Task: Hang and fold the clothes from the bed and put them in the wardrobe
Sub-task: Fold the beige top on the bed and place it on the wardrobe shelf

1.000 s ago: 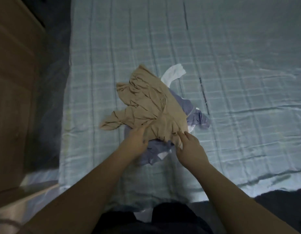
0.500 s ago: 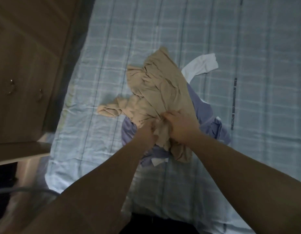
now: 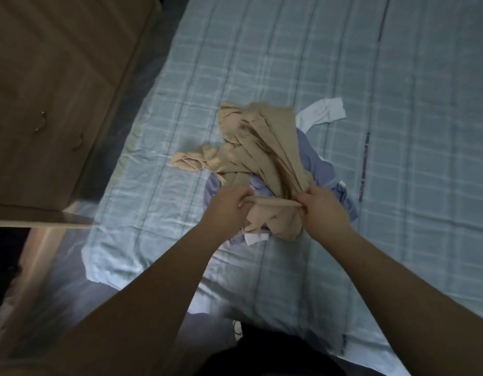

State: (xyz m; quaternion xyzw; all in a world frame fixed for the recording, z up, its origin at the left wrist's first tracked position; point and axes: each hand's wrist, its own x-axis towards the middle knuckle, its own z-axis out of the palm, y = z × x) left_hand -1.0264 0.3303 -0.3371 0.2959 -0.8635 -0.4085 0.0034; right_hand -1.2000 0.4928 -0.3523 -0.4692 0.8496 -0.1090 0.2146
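The bed (image 3: pixel 343 77) had a pale blue checked sheet. On it lay a crumpled beige garment (image 3: pixel 262 147); the left hand (image 3: pixel 226 207) and right hand (image 3: pixel 324 210) pinched its stretched hem, over lilac clothes (image 3: pixel 316 164).

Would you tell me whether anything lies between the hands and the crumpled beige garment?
Nothing visible does: the left hand and right hand both grip the crumpled beige garment by its edge, atop lavender-blue clothes.
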